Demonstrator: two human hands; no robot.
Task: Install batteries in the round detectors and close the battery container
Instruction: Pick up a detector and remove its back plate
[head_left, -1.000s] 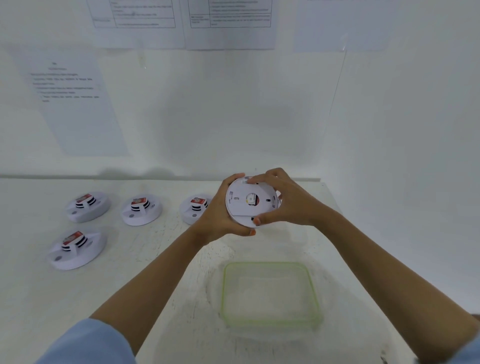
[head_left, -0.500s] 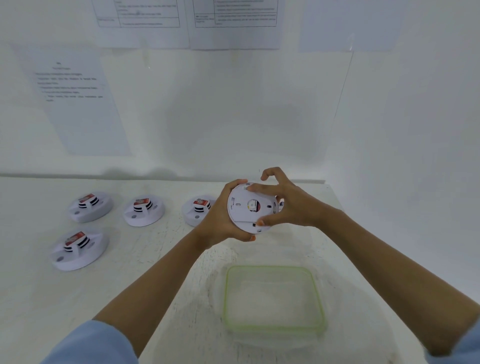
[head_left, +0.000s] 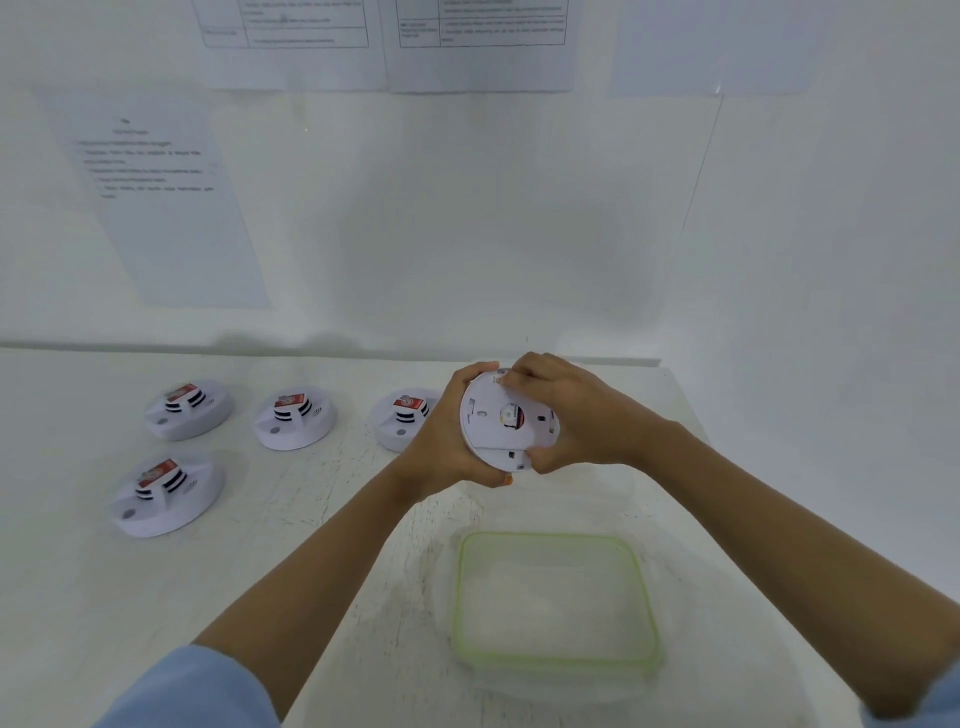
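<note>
At the bottom edge of the frame, light blue sleeves (head_left: 192, 691) show in both corners, and two bare forearms reach up from them toward the middle. Between the forearms, in the lower centre right, a clear rectangular container (head_left: 545, 535) with a green rim sits on the white, scuffed table (head_left: 78, 597). Whether it carries a lid cannot be told.

Above the container and held off the table just right of centre is a white round detector (head_left: 488, 415), tipped so its flat back faces the camera. A small round opening at its middle shows something yellow and red. The left hand (head_left: 441, 441) wraps the detector's left edge, fingers curled behind it and the thumb under its lower rim. The right hand (head_left: 576, 421) grips the right side, fingers curled over the upper edge and the thumb pressed at the lower edge.

Left of the hands, four more round detectors rest face up on the table, each with a red-labelled raised middle. One lies nearer, at the left (head_left: 166, 493), and three stand in a row farther back (head_left: 189, 410) (head_left: 293, 420) (head_left: 402, 418), the last partly hidden by the left hand.

On the white wall behind, printed sheets hang at the upper left (head_left: 156, 197) and along the top edge (head_left: 285, 41). Their text is too blurred to read.
</note>
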